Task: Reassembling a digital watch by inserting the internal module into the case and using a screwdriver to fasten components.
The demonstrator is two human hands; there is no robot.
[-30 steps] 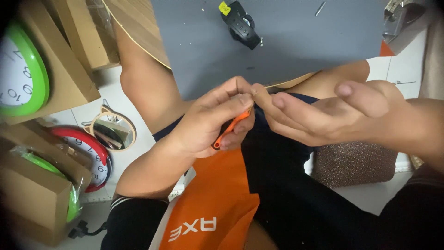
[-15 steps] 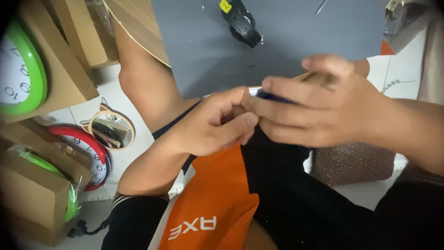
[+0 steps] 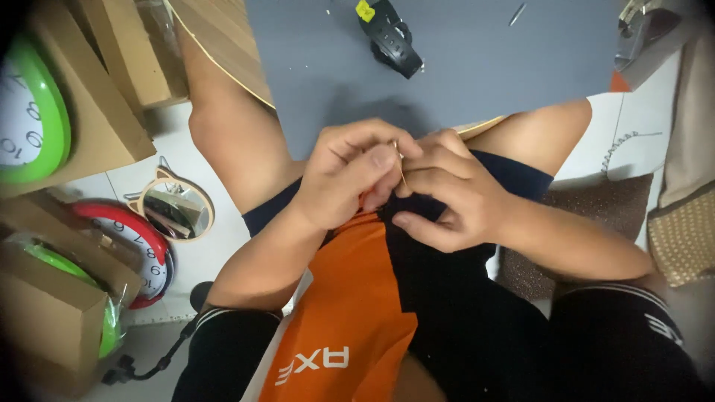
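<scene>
Head view: both hands meet above the lap.
Left hand (image 3: 350, 175): grip pinched on a thin metal pin (image 3: 401, 165).
Right hand (image 3: 447, 193): grip pinching the same pin.
Handling: likely light, stiff, slippery; best held by fingertips.

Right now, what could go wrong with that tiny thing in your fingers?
The thin metal piece is pinched between the left hand and right hand over the lap, not over the grey table. If it slips, it could vanish into the dark clothing. Its end might also prick a finger.
</scene>
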